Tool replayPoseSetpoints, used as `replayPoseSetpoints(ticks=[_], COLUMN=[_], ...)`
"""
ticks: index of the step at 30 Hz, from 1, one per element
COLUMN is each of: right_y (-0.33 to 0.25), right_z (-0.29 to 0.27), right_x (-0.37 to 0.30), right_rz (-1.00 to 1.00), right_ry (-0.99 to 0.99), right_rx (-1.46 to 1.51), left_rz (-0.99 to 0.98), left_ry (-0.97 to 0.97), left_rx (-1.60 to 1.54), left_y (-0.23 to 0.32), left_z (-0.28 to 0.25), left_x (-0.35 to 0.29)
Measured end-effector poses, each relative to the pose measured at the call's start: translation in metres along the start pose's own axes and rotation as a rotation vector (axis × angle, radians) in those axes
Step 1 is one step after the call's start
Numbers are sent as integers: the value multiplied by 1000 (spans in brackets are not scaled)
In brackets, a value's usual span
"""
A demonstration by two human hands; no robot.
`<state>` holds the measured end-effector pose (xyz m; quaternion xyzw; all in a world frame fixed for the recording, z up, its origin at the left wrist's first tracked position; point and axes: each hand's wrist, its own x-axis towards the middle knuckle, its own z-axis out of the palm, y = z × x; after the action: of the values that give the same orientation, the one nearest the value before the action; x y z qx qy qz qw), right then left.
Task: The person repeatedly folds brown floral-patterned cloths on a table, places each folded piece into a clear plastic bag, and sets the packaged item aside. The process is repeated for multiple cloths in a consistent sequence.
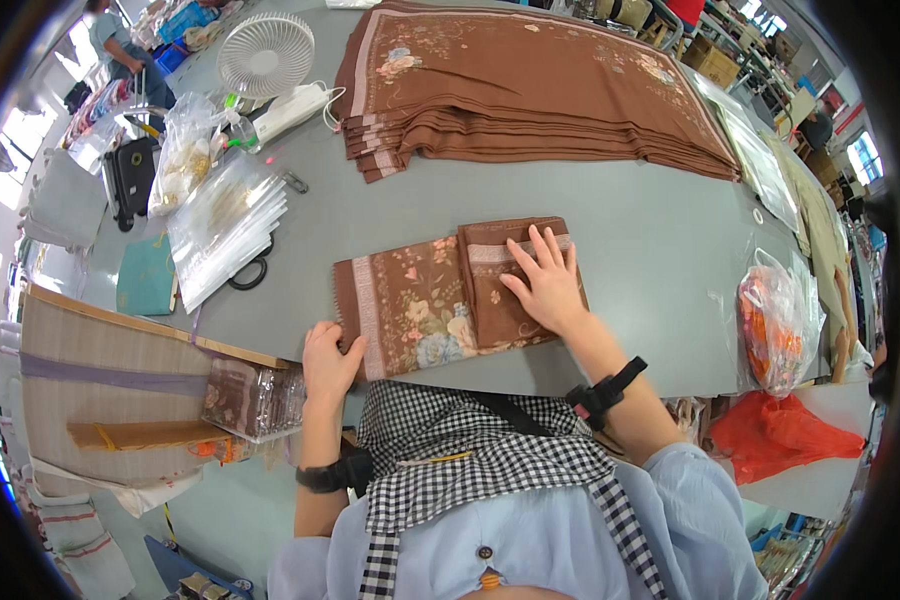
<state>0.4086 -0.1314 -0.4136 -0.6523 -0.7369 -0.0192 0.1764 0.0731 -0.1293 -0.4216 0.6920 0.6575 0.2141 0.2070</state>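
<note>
A brown floral cloth [410,310] with a pale patterned border lies on the grey table in front of me. Its right part is folded over into a thick, smaller rectangle [490,300], while the left part lies flat with flowers showing. My right hand [548,285] rests open on the folded part, palm down and fingers spread. At the cloth's near left corner, my left hand [328,362] has its fingers curled in and its thumb against the edge; the fingertips are partly hidden.
A layered stack of brown cloths [530,90] covers the far side. Clear plastic sleeves [225,220], black-handled scissors [250,272], a teal booklet [147,275] and a white fan [265,55] stand left. A bag of orange items [770,325] is at right; packed cloths [250,397] sit below left.
</note>
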Motion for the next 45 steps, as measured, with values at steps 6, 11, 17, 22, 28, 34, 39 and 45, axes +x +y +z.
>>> replayPoseSetpoints(ticks=[6, 11, 17, 22, 28, 34, 39, 45], right_y=[-82, -50, 10, 36, 53, 27, -8, -29], right_z=[14, -4, -27, 3, -14, -38, 0, 13], right_x=[-20, -31, -51, -60, -45, -11, 9, -2], right_rz=[-393, -93, 842, 558, 577, -88, -237, -228], right_ry=[-172, -169, -14, 56, -43, 350, 50, -201], right_rx=[281, 958, 1492, 1084, 1037, 332, 170, 176], left_rz=[-376, -18, 27, 556, 739, 653, 643, 752], left_ry=[-264, -367, -741, -493, -204, -149, -172, -159], left_rx=[-1591, -1566, -990, -475, 264, -121, -133, -197], left_y=[22, 95, 194, 173, 139, 126, 82, 68], left_z=[-22, 3, 96, 85, 84, 86, 55, 62], left_x=[-6, 15, 24, 41, 35, 0, 15, 33])
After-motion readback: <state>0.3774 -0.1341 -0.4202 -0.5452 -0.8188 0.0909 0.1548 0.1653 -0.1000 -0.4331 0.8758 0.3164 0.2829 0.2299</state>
